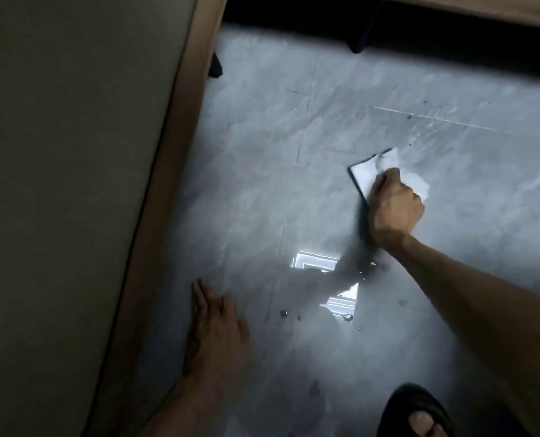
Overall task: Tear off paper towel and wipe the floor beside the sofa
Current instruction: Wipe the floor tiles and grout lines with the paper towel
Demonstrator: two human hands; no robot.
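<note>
Here the right hand (394, 209) is curled in a fist round a crumpled white paper towel (368, 176) and presses it onto the grey floor (294, 137), well out from the sofa (73, 184). The left hand (215, 329) lies flat on the floor just beside the sofa's wooden base, fingers straight, holding nothing. A few droplets (283, 313) sit between the 2 hands, farther from the sofa than the left hand

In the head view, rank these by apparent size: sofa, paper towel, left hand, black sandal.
1. sofa, by far the largest.
2. left hand and black sandal: look alike; the sandal is nearer and cut by the frame edge, so unranked.
3. paper towel, partly covered by the right hand.
</note>
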